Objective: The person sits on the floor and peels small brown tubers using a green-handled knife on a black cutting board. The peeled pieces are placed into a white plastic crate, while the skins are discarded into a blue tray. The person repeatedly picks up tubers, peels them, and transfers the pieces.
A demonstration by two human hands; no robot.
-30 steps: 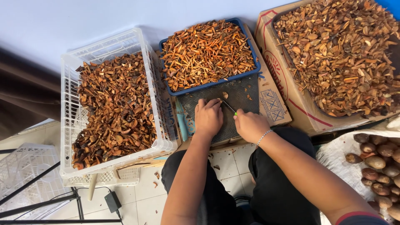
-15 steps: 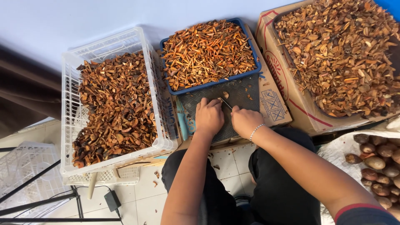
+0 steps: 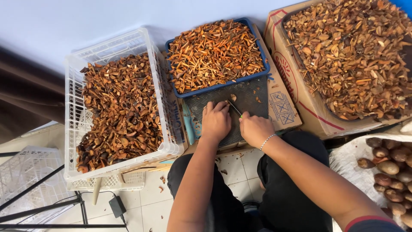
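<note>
My left hand (image 3: 215,121) rests fingers-down on a dark cutting mat (image 3: 251,101), closed over a small piece I cannot make out. My right hand (image 3: 255,129), with a thin bracelet on the wrist, grips a small knife (image 3: 234,108) whose blade points up-left toward the left fingertips. A small orange scrap (image 3: 233,97) lies on the mat just beyond the blade. The mat lies on flattened cardboard (image 3: 281,107) across my lap.
A blue tray (image 3: 260,73) of orange slivers sits just behind the mat. A white slotted crate (image 3: 161,107) of brown husk pieces stands at left, a cardboard box (image 3: 300,111) of husks at right. Whole brown nuts (image 3: 388,167) lie on a white sack at lower right. Another white crate (image 3: 21,172) and a metal stand (image 3: 51,210) are at lower left.
Both hands have drawn closer together on the mat, and the knife blade now lies nearer the left fingertips. The trays and crates have not moved.
</note>
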